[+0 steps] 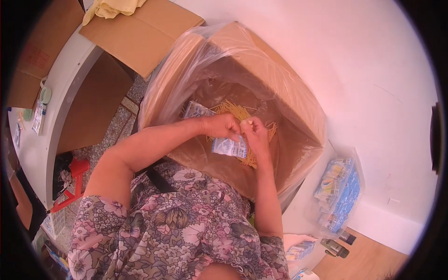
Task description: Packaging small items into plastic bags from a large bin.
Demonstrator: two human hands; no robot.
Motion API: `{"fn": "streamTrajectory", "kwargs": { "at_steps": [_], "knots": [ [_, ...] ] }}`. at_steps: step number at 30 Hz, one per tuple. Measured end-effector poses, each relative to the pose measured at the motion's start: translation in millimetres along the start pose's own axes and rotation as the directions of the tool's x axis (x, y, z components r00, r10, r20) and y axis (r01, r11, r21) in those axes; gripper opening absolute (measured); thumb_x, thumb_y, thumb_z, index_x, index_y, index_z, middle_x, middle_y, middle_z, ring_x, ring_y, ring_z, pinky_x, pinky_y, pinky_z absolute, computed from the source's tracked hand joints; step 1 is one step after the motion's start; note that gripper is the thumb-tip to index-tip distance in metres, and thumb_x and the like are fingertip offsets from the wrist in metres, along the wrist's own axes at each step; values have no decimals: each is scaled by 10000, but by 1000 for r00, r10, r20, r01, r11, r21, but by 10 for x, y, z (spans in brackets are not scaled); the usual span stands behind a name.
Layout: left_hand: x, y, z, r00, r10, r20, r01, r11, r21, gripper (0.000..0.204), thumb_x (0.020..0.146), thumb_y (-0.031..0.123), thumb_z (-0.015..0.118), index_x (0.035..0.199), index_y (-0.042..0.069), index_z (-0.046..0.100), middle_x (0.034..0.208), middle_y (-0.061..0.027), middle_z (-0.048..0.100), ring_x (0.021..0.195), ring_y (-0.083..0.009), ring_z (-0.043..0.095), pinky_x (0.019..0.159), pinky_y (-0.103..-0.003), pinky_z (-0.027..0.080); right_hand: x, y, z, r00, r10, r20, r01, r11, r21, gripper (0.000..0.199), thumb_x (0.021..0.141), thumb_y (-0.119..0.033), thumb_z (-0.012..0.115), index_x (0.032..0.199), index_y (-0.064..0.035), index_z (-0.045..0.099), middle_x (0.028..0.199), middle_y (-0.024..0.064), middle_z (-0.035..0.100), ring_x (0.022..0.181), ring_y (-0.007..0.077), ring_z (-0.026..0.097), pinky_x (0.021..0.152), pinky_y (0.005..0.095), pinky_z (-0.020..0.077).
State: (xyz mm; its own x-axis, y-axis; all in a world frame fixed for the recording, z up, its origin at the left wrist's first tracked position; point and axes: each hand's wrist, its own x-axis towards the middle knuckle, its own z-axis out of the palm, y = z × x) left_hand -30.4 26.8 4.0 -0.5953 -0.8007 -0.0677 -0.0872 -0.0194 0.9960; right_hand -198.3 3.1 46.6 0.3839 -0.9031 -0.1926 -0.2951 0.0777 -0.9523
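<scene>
Both my hands are inside a large cardboard box (pixel 280 60) lined with a clear plastic bag (pixel 186 51). My left hand (pixel 221 126) is closed at the upper edge of a small clear packet with blue striped ends (pixel 228 147), and seems to grip it. Beside it, my right hand (pixel 256 134) has its fingers pinched together, a small pale bit showing at the tips; what it holds is unclear. Under the hands lies a loose heap of thin yellow sticks (pixel 239 110). A second clear, blue-edged packet (pixel 198 110) rests left of the heap.
A clear bag full of blue and yellow packets (pixel 338 191) stands at right on a white surface. Flat cardboard (pixel 144 32) with a yellow cloth (pixel 112 7) lies at upper left. A curved white table (pixel 60 88) and a red stool (pixel 74 182) are at left.
</scene>
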Motion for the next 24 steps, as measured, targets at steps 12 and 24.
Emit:
{"fn": "streamTrajectory", "kwargs": {
  "at_steps": [12, 24],
  "knots": [
    [-42, 171, -193, 979, -168, -114, 113, 917, -382, 167, 876, 158, 568, 930, 9, 622, 798, 8, 613, 734, -42, 522, 647, -252, 451, -174, 25, -98, 986, 102, -134, -168, 670, -723, 180, 759, -172, 597, 792, 5, 602, 635, 141, 598, 642, 227, 621, 588, 359, 449],
    [-57, 89, -214, 970, -10, -243, -39, 980, -195, 149, 773, 131, 674, 788, -16, 663, 678, -23, 635, 623, -40, 535, 576, -244, 455, -474, -82, -322, 973, 227, 50, -223, 971, -84, 127, 791, -122, 640, 710, -30, 605, 624, 11, 570, 586, 91, 532, 528, 254, 407]
  ]
}}
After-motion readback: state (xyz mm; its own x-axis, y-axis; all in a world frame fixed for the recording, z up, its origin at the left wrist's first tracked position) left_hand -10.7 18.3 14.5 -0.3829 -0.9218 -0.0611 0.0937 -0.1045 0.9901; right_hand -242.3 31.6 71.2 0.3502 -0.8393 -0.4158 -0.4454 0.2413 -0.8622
